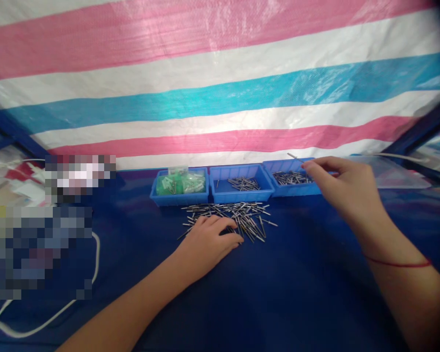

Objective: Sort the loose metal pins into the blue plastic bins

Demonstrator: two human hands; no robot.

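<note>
A loose pile of thin metal pins (238, 215) lies on the dark blue tabletop in front of three small blue bins. My left hand (209, 244) rests palm down at the pile's near edge, fingers curled onto the pins. My right hand (342, 188) is raised over the right bin (291, 188), pinching a single pin (295, 157) between thumb and forefinger. That bin holds several pins. The middle bin (240, 193) holds a smaller heap of pins. The left bin (179, 195) holds clear bags with green parts.
A striped pink, white and blue tarp (220, 83) hangs right behind the bins. A white cable (51, 318) loops over the table at the left. A clear plastic sheet (399, 176) lies at the right. A thin red string circles my right wrist (399, 264).
</note>
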